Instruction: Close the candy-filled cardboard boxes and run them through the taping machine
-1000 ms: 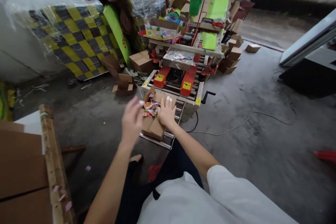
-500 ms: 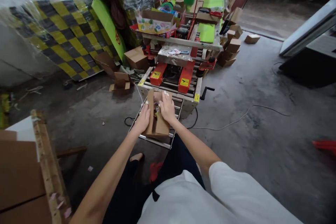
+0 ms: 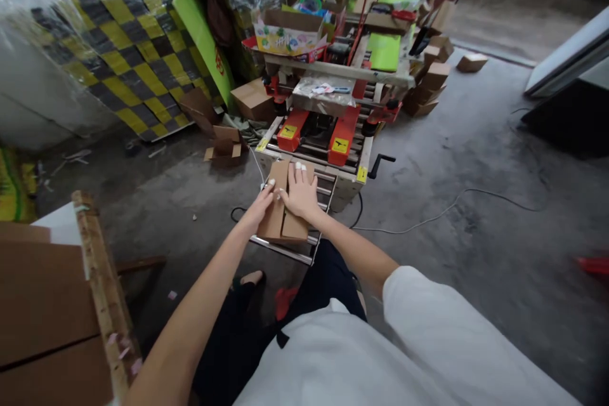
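A brown cardboard box [image 3: 294, 227] rests on the short roller conveyor [image 3: 304, 257] in front of me, its two long top flaps folded down with a narrow gap between them. My left hand [image 3: 261, 206] lies along the box's left edge, thumb and fingers apart on the left flap. Flat on the right flap is my right hand [image 3: 301, 193], fingers spread, its thumb reaching over the gap. Some fingertips have white coverings. The box's contents are hidden under the flaps.
Beyond the box stands a sealing machine with red guides [image 3: 341, 139] and a black crank [image 3: 380, 163]. A wooden frame [image 3: 102, 279] and cartons [image 3: 42, 298] are at left. A cable [image 3: 428, 219] crosses the floor at right.
Both box flaps, upright or partly raised before, now lie down over the opening. My right hand has flattened on top, and my left hand has tilted onto the left flap.
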Tool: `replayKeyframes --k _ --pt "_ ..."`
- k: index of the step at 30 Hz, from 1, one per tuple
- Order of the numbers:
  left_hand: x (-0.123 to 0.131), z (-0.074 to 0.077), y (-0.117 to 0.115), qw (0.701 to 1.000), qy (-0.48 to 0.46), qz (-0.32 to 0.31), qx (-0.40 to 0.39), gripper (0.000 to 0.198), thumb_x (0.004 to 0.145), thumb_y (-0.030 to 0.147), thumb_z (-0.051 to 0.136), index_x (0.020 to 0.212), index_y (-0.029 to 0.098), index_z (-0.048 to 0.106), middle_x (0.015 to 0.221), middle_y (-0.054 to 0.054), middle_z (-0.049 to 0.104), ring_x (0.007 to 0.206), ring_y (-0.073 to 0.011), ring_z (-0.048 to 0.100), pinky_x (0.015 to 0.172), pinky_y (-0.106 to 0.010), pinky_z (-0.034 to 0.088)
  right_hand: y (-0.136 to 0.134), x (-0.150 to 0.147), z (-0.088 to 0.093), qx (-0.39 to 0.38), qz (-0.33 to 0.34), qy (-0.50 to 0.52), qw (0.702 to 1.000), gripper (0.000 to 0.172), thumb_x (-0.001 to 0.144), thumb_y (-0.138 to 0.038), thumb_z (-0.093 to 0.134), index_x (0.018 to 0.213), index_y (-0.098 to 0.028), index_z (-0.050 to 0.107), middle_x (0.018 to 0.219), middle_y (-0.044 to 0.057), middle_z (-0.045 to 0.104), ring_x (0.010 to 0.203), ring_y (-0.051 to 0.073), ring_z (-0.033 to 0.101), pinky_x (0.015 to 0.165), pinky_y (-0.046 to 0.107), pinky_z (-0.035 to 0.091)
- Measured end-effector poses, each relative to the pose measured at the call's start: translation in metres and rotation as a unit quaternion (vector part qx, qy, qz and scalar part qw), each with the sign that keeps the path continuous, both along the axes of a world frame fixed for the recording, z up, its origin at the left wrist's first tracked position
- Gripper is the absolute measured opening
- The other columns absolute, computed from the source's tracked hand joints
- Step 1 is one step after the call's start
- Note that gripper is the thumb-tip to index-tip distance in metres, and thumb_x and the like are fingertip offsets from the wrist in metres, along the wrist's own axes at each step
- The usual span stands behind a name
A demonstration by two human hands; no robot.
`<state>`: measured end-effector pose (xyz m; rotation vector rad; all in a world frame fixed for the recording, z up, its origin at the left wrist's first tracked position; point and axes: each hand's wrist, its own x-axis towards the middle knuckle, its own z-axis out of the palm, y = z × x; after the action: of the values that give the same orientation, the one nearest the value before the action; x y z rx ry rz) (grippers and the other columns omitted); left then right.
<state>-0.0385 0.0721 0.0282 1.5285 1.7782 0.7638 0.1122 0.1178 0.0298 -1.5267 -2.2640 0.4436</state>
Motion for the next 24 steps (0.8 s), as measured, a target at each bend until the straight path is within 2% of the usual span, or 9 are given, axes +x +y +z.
replayKeyframes --k 1,3,6,10,14,16,18,21,24 --pt "-0.003 -0.003 0.0 0.999 -0.037 0.003 0.002 0.058 0.101 0.037 0.038 0.157 0.023 0.039 0.16 -0.011 0.045 0.149 -0.0219 0.041 0.123 -0.042 0.035 -0.001 0.002 0.001 0.001 0.003 0.001 1.0 0.075 0.105 -0.049 0.029 0.165 -0.009 0.011 0.17 0.021 0.013 0.157 0.035 0.015 0.12 0.069 0.02" --pt "-0.001 -0.007 -0.002 0.999 -0.038 -0.004 0.021 0.061 0.099 0.038 0.044 0.157 0.021 0.039 0.164 -0.01 0.039 0.154 -0.0226 0.033 0.126 -0.043 0.028 -0.001 0.009 0.002 0.001 0.009 0.004 1.0 0.076 0.104 -0.049 0.029 0.165 -0.008 0.008 0.17 0.021 0.013 0.158 0.034 0.014 0.12 0.068 0.02" --pt "0.014 -0.011 -0.008 0.996 0.065 -0.036 0.05 0.062 0.094 0.037 0.056 0.152 0.017 0.047 0.171 -0.013 0.022 0.16 -0.0283 0.014 0.129 -0.047 0.02 0.002 0.022 0.003 -0.004 0.038 0.005 0.999 0.081 0.103 -0.05 0.032 0.165 -0.006 0.003 0.171 0.02 0.007 0.159 0.032 0.011 0.122 0.065 0.019" --pt "0.022 -0.009 -0.011 0.988 0.148 -0.046 0.018 0.067 0.091 0.03 0.058 0.155 0.017 0.044 0.173 -0.017 0.0 0.159 -0.0372 0.013 0.127 -0.05 0.025 -0.005 0.032 0.001 -0.017 0.109 -0.019 0.994 0.085 0.1 -0.058 0.039 0.166 -0.012 0.01 0.171 0.019 0.002 0.159 0.036 0.009 0.12 0.071 0.014" --pt "0.0 0.001 -0.004 0.989 0.127 -0.069 -0.032 0.066 0.093 0.034 0.056 0.157 0.021 0.043 0.171 -0.015 0.016 0.158 -0.0371 0.016 0.125 -0.054 0.027 -0.045 0.034 -0.007 0.01 0.193 -0.022 0.981 0.103 0.091 -0.074 0.046 0.165 -0.01 0.012 0.169 0.024 0.01 0.158 0.04 0.01 0.119 0.074 0.004" --pt "-0.009 0.004 0.0 0.991 0.083 -0.084 -0.058 0.065 0.094 0.038 0.055 0.157 0.025 0.043 0.17 -0.012 0.022 0.158 -0.0344 0.02 0.125 -0.052 0.026 -0.065 0.033 -0.011 0.033 0.199 -0.019 0.979 0.117 0.083 -0.08 0.053 0.165 -0.008 0.013 0.169 0.026 0.012 0.158 0.041 0.01 0.12 0.073 0.001" --pt "-0.01 0.002 0.005 0.996 0.037 -0.072 -0.049 0.064 0.095 0.037 0.054 0.157 0.025 0.043 0.17 -0.011 0.024 0.158 -0.0307 0.021 0.127 -0.049 0.023 -0.073 0.03 -0.015 0.046 0.181 -0.026 0.982 0.12 0.081 -0.08 0.057 0.164 -0.004 0.016 0.168 0.026 0.012 0.157 0.041 0.011 0.122 0.07 0.001" --pt "0.001 -0.007 0.001 0.999 -0.01 0.022 0.03 0.065 0.093 0.031 0.056 0.154 0.013 0.045 0.167 -0.016 0.031 0.157 -0.0288 0.024 0.129 -0.046 0.021 -0.047 0.02 -0.018 0.053 0.147 -0.046 0.987 0.113 0.085 -0.073 0.06 0.162 -0.001 0.021 0.168 0.026 0.015 0.157 0.041 0.016 0.125 0.065 0.008" --pt "0.006 -0.014 -0.035 0.987 -0.079 0.119 0.068 0.064 0.09 0.032 0.059 0.149 0.01 0.048 0.155 -0.02 0.048 0.142 -0.0304 0.05 0.121 -0.048 0.038 0.013 0.022 -0.007 0.064 0.086 -0.036 0.994 0.106 0.088 -0.072 0.06 0.159 0.001 0.03 0.164 0.028 0.026 0.154 0.041 0.025 0.126 0.06 0.018"
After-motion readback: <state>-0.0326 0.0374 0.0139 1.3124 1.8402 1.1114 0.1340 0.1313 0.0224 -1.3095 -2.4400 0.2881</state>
